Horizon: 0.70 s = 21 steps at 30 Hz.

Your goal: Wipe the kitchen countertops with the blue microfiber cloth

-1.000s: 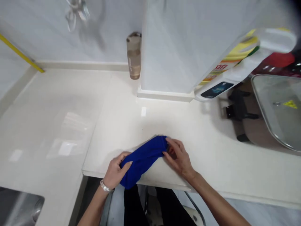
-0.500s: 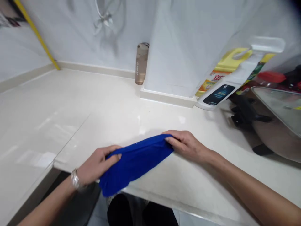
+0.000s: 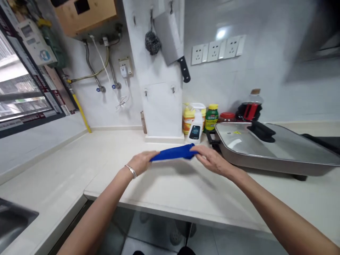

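Observation:
A folded blue cloth is stretched between my two hands, held above the pale countertop, with its shadow on the surface below. My left hand, a silver bracelet at its wrist, is closed on the cloth's left end. At the right end, my right hand pinches the cloth between thumb and fingers. Just behind the cloth stands a white spray bottle against the wall.
An electric pan with a glass lid stands to the right. Behind it are a green bottle and a dark liquid jar. A cleaver and steel scrubber hang above. A sink lies lower left.
The cloth has been raised and moved away from the counter's front edge, and now looks narrower. My head view has tilted up, showing more wall. Both hands keep their hold.

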Tool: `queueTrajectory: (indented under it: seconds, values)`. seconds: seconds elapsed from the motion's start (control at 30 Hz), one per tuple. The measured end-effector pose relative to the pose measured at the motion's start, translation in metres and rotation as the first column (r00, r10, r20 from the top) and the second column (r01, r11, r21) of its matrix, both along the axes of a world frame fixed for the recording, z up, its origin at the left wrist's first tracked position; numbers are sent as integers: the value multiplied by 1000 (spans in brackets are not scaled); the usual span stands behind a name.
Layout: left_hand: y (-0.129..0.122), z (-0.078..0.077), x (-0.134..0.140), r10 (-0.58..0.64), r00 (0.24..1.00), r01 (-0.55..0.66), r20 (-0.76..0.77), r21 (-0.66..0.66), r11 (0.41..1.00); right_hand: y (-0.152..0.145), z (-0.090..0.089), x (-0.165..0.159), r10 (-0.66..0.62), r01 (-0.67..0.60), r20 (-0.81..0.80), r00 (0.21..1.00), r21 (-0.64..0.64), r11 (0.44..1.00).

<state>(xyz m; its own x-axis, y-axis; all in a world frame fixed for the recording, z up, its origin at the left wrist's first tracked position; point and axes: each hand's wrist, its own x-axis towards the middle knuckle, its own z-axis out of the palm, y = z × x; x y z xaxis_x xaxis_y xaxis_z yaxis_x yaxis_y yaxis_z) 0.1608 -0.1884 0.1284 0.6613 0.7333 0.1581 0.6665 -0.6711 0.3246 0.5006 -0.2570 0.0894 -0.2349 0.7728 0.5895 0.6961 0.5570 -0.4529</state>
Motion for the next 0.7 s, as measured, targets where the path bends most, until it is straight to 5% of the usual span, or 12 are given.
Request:
queueTrajectory:
  seconds: [0.1, 0.17, 0.27, 0.4, 0.5, 0.6, 0.7]
  values:
    - [-21, -35, -3, -156, 983, 143, -101, -123, 982, -37, -35, 30, -30, 71, 157, 987, -263, 962]
    - [-26, -54, -18, -184, 975, 166, -123, -142, 976, -51, -51, 30, -135, 169, 141, 981, -262, 950]
    - [-17, -71, -59, -27, 988, 27, -154, -1, 1000, -46, -57, -5, -130, 154, 129, 983, -197, 968]
    - [6, -90, -137, 215, 963, -183, -163, 188, 965, -3, -53, -87, 113, -52, 282, 953, -214, 975]
    - [16, -110, -187, 372, 894, -322, -250, 220, 921, 28, -57, -129, 195, -77, 367, 909, -313, 947]
    - [25, -131, -216, 426, 876, -401, -227, 148, 904, 32, -63, -134, 204, -38, 419, 885, -372, 927]
    - [36, -147, -228, 419, 899, -413, -126, 75, 908, 4, -66, -108, 163, 13, 415, 895, -388, 921]
